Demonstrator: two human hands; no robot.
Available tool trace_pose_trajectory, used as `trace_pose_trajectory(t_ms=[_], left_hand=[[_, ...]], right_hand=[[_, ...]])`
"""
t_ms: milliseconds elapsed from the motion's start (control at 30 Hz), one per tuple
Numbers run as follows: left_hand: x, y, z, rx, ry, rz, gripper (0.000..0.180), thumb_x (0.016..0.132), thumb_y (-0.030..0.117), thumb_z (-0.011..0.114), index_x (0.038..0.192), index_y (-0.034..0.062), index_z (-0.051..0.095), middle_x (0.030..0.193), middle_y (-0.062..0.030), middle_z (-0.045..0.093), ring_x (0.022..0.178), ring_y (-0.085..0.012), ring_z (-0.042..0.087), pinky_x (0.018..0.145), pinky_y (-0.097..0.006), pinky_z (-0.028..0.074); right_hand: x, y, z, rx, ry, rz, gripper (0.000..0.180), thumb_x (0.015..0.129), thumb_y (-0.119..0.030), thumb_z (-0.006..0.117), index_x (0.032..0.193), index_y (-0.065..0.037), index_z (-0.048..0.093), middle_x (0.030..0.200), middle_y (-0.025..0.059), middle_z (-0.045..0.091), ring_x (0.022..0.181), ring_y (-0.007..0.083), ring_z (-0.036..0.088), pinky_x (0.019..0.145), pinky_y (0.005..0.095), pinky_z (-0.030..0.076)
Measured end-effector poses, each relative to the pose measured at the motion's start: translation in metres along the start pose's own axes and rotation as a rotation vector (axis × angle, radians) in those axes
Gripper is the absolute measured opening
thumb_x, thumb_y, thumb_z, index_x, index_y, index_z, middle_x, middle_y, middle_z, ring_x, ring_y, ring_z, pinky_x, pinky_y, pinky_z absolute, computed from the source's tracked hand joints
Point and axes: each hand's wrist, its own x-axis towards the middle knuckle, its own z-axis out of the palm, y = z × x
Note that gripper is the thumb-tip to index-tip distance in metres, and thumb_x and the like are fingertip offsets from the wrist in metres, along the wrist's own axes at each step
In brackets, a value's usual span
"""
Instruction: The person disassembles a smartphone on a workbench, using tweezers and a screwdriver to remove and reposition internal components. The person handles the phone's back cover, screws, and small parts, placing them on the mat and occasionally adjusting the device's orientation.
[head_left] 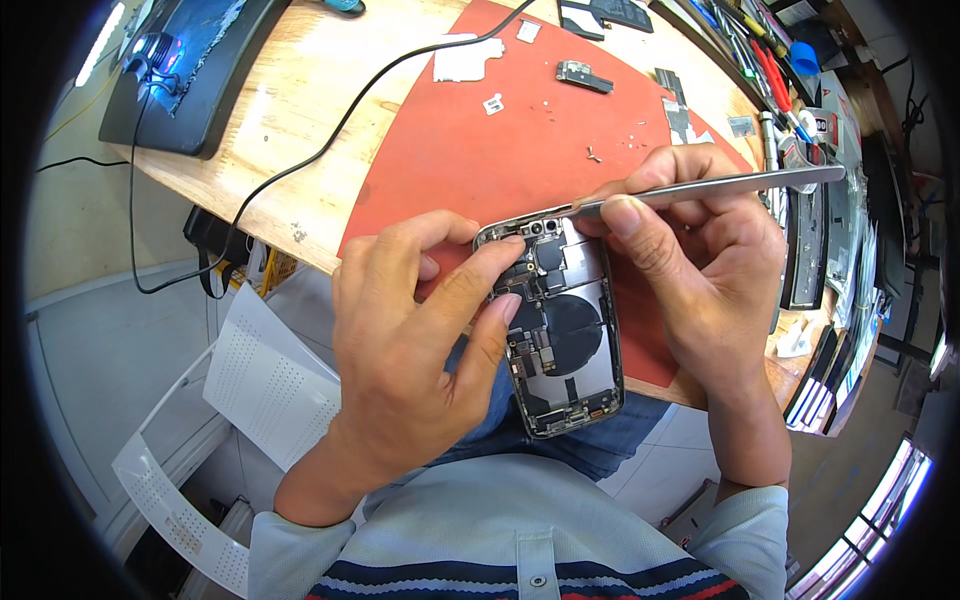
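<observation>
An opened smartphone (571,335) is tilted over the table's near edge, its inner boards, dark round coil and silver plate bare. My left hand (410,340) grips its upper left side, with the index finger and thumb resting on the inner parts near the cameras. In my right hand (700,260), pinched between thumb and fingers, is a pair of silver metal tweezers (740,186). Their tip meets the phone's top edge beside the camera openings; the exact contact point is too small to make out.
A red mat (430,170) covers part of the wooden table (270,150). On it lie a small dark phone part (584,77), white pieces (468,60) and tiny screws. A black cable (345,120) crosses the left side. Tools (770,75) crowd the right edge.
</observation>
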Motion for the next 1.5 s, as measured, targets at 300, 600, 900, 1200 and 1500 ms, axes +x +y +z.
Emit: trace_pose_trajectory(t_ms=[300,600,900,1200,1500], left_hand=[[-0.002,0.0,0.001,0.034,0.005,0.024,0.035,0.082,0.003,0.08,0.118,0.0072,0.08,0.121,-0.0107,0.066,0.097,-0.025,0.054,0.086,-0.035,0.047],[-0.005,-0.003,0.006,0.023,0.047,0.05,0.035,0.084,0.007,0.08,0.119,0.0102,0.08,0.122,-0.0093,0.066,0.098,-0.0255,0.054,0.087,-0.037,0.045],[-0.008,-0.006,0.011,-0.007,0.11,0.06,0.035,0.082,0.01,0.083,0.116,0.0095,0.08,0.12,-0.01,0.068,0.096,-0.0259,0.056,0.087,-0.038,0.045],[-0.01,-0.009,0.015,-0.035,0.131,0.059,0.039,0.08,0.013,0.082,0.118,0.008,0.076,0.125,-0.0092,0.067,0.102,-0.0269,0.06,0.088,-0.042,0.041],[-0.008,-0.006,0.012,-0.023,0.101,0.044,0.039,0.08,0.008,0.083,0.118,0.0076,0.076,0.121,-0.0101,0.068,0.095,-0.0256,0.056,0.088,-0.039,0.044]], right_hand=[[-0.002,0.001,0.001,0.064,0.038,0.025,0.023,0.101,-0.003,0.073,0.114,0.006,0.056,0.099,0.0173,0.077,0.096,0.019,0.076,0.089,0.03,0.061],[-0.001,0.007,-0.004,0.024,0.003,-0.028,0.019,0.102,0.0,0.07,0.113,0.006,0.056,0.104,0.0165,0.074,0.097,0.0182,0.074,0.091,0.0307,0.061],[-0.003,0.008,-0.004,0.112,0.027,-0.029,0.019,0.102,0.005,0.068,0.116,0.007,0.056,0.105,0.0181,0.076,0.099,0.018,0.075,0.09,0.0292,0.061],[-0.003,0.008,-0.007,0.096,0.002,-0.041,0.019,0.101,0.005,0.068,0.116,0.006,0.056,0.106,0.019,0.076,0.1,0.0201,0.076,0.093,0.0313,0.062],[-0.004,0.008,-0.011,0.053,-0.011,-0.039,0.019,0.101,0.005,0.069,0.116,0.006,0.056,0.105,0.0173,0.075,0.101,0.02,0.075,0.092,0.0312,0.062]])
